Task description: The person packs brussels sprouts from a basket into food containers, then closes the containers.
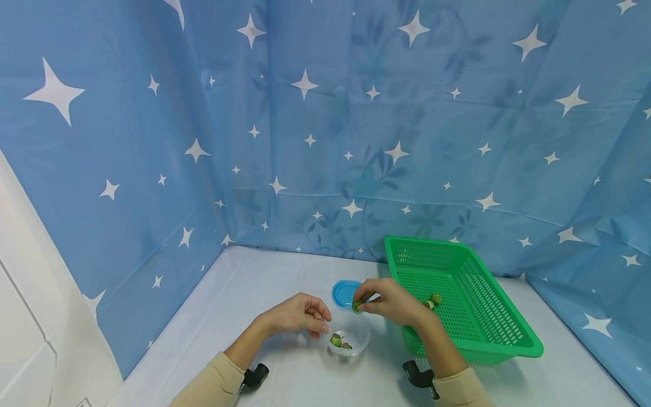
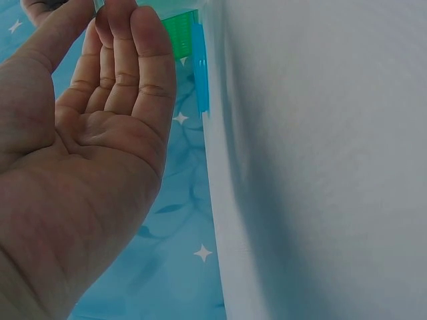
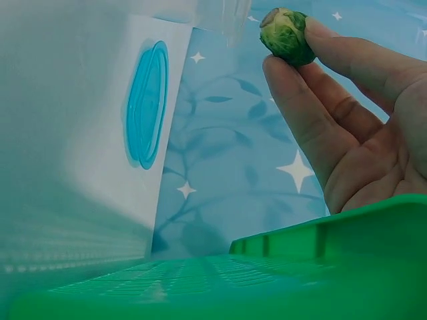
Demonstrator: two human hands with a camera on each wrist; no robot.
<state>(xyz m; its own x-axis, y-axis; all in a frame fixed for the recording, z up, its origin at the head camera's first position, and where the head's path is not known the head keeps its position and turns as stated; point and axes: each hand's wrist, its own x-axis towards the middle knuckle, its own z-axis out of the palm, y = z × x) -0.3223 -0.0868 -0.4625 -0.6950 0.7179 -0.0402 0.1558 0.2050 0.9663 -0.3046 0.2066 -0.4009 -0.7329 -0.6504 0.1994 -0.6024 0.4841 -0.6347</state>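
A Brussels sprout (image 3: 285, 37) is pinched between the thumb and fingers of my right hand (image 1: 389, 302). In the head view that hand is above the back right of a clear plastic container (image 1: 359, 334). Two or so Brussels sprouts (image 1: 336, 340) lie inside the container. My left hand (image 1: 297, 314) is beside the container's left rim, fingers gently bent and thumb apart from them. Nothing shows in its palm in the left wrist view; whether its fingertips touch the rim, I cannot tell.
A green perforated basket (image 1: 513, 305) stands at the right, holding a few Brussels sprouts (image 1: 435, 299) near its left side. Behind the container lies a blue lid (image 1: 344, 293) on the white table (image 1: 285, 265). A blue star-patterned curtain (image 1: 315, 164) hangs behind.
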